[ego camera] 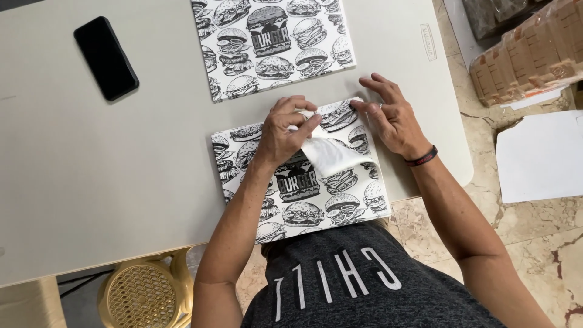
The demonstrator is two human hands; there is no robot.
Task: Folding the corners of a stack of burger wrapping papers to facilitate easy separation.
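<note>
Left hand (282, 130) pinches the folded-over corner of the printed paper sheet (300, 182), thumb and fingers closed on the white flap (331, 155); the flap's plain underside faces up, just right of the grip. Right hand (388, 115) lies flat, fingers spread, tips pressing the sheet's top right corner, close to the right of the pinch. It grips nothing. The sheet lies on the table (91, 182), reaching from the grip down to the table's near edge, which it overhangs slightly at the person's shirt. Beyond the grip, a second printed sheet (270, 42) lies flat, apart from the first. Black phone (105, 58) sits far left and beyond the grip. Black wristband (422, 158) on the right wrist. A woven stool (143, 291) stands below the table, left of the left forearm.
</note>
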